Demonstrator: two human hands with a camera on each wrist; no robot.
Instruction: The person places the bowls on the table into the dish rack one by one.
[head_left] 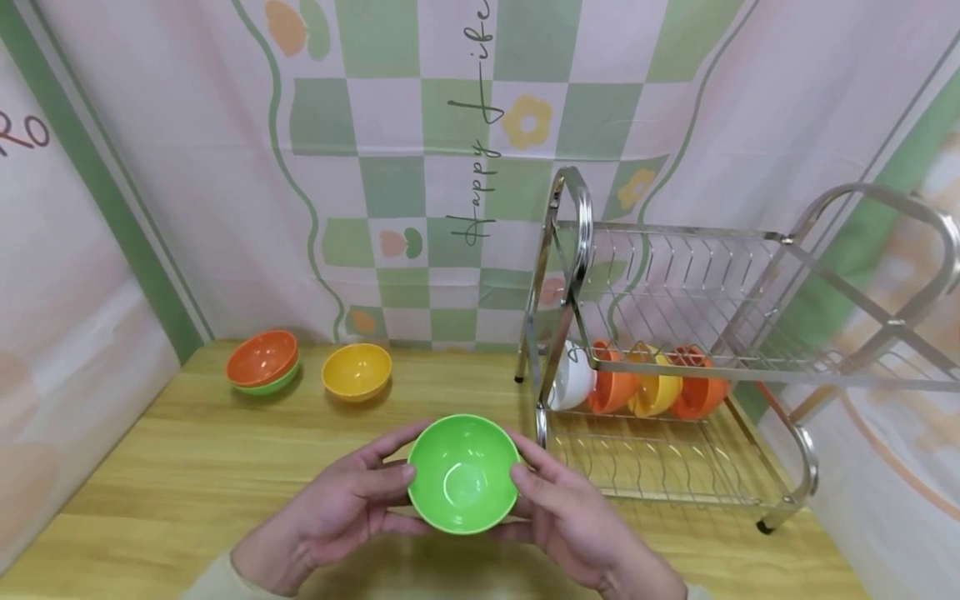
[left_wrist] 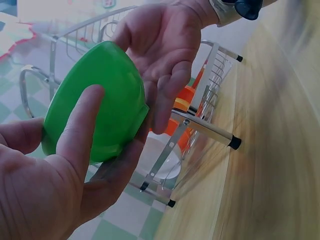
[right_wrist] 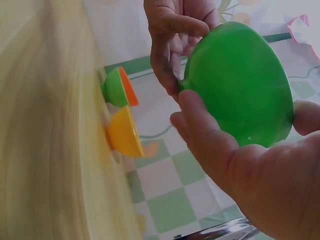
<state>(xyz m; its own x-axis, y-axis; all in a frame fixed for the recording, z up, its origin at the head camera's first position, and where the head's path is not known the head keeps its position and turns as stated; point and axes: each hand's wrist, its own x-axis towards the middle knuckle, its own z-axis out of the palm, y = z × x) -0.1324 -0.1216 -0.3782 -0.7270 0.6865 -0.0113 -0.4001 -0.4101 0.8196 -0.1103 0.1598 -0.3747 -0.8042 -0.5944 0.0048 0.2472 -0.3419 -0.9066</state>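
Observation:
Both hands hold a green bowl (head_left: 463, 473) between them above the front of the table, its inside turned toward the head camera. My left hand (head_left: 341, 500) grips the left side, thumb at the rim and fingers behind. On the opposite side my right hand (head_left: 573, 517) does the same, its thumb on the rim. In the left wrist view the green bowl (left_wrist: 100, 100) shows its smooth outer wall and foot ring, with fingers along it. The right wrist view shows the outside of the green bowl (right_wrist: 240, 85) too, with fingertips near its foot.
At the back left an orange bowl (head_left: 262, 358) sits inside a green bowl (head_left: 273, 385), beside a yellow bowl (head_left: 357, 372). A two-tier metal dish rack (head_left: 581, 250) stands at right. Its lower tier holds a white bowl (head_left: 572, 379) and several orange and yellow bowls (head_left: 656, 387).

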